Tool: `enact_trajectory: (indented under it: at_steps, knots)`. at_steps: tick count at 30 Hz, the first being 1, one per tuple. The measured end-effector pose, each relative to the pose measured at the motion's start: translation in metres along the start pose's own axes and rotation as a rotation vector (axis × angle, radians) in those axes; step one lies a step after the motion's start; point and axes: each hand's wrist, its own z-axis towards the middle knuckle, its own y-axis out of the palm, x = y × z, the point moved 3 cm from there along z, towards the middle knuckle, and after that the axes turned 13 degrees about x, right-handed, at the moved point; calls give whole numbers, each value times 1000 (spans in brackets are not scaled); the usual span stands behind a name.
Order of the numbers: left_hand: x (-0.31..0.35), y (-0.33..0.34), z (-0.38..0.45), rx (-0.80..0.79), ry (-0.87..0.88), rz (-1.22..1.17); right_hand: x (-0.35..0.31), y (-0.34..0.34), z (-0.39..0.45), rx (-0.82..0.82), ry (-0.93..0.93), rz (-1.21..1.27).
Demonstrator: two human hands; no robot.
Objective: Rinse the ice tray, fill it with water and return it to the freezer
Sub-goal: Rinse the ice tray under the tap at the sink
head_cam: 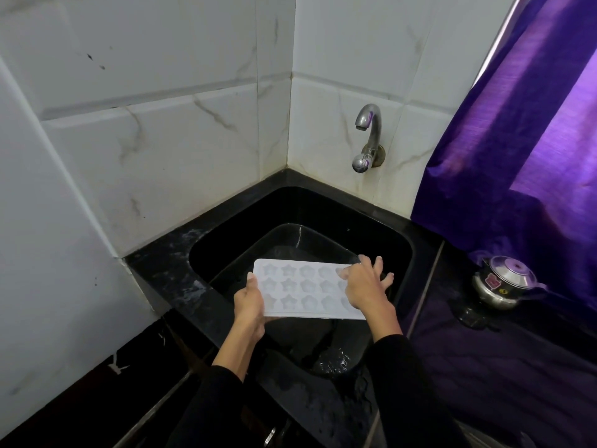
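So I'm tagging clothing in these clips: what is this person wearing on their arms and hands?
Both arms are in long black sleeves, pushed up so that the forearms are bare from partway up. The left hand and the right hand are bare: no gloves. No ring, watch or bracelet shows on either. The sleeve fabric looks plain and dark, with no visible print or marking.

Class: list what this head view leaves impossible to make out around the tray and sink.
- Right end of the tray: covered by the right hand.
- Water in the star moulds: too pale to tell.
- Sink drain: lost in black.
- Tap on or off: no stream visible, handle position unclear.
- Left hand fingers: under the tray.
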Motion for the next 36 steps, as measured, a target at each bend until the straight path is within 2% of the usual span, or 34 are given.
enact_trajectory:
  at_steps: [4,8,17,36]
  knots:
    - [-2,0,1,-8,-4,9,5,-3,0,-2,-4,41]
    - [-1,2,0,-9,-6,11,-1,-2,2,125,-14,153]
    - [-1,2,-3,-5,-4,4,-13,2,-4,4,-78,73]
    - [0,6,-7,-20,12,5,-19,3,-4,51,-99,68]
